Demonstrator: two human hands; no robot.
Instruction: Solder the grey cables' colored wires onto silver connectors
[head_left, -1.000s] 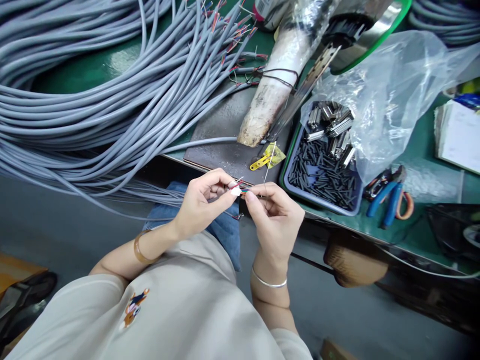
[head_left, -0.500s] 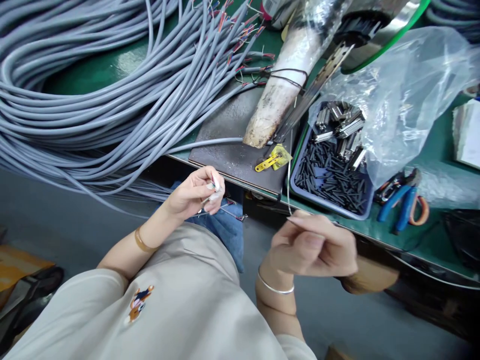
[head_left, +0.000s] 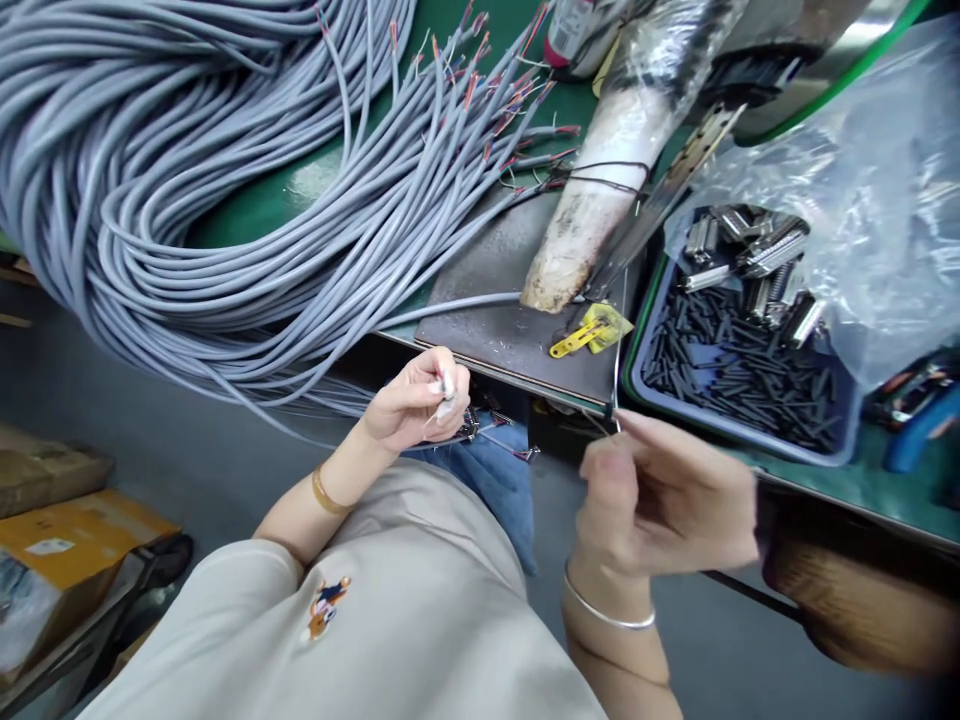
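My left hand (head_left: 418,400) is closed in a pinch in front of my body, above my lap. Between its fingertips is a small white piece (head_left: 447,398) with thin wire ends showing; its exact kind is too small to tell. My right hand (head_left: 671,490), slightly blurred, is just off the table edge. Its thumb and forefinger are apart, with the forefinger tip close beside the lower end of a thin silvery wire (head_left: 619,360) that hangs from above. Whether the fingertip touches that wire is hard to see. Cables with metal connectors (head_left: 525,453) lie over my lap.
A heap of grey cables (head_left: 300,240) with stripped coloured ends covers the left side. A wrapped white tube (head_left: 600,220) slants over a dark board (head_left: 502,330) bearing a yellow strip (head_left: 576,338). At right are a blue tray (head_left: 750,440) of black sleeves and metal connectors, and blue-handled pliers (head_left: 919,430).
The view has shifted, so the bench appears further right. My right thumb and forefinger have parted near the hanging wire. My left hand keeps its pinch on the white piece.
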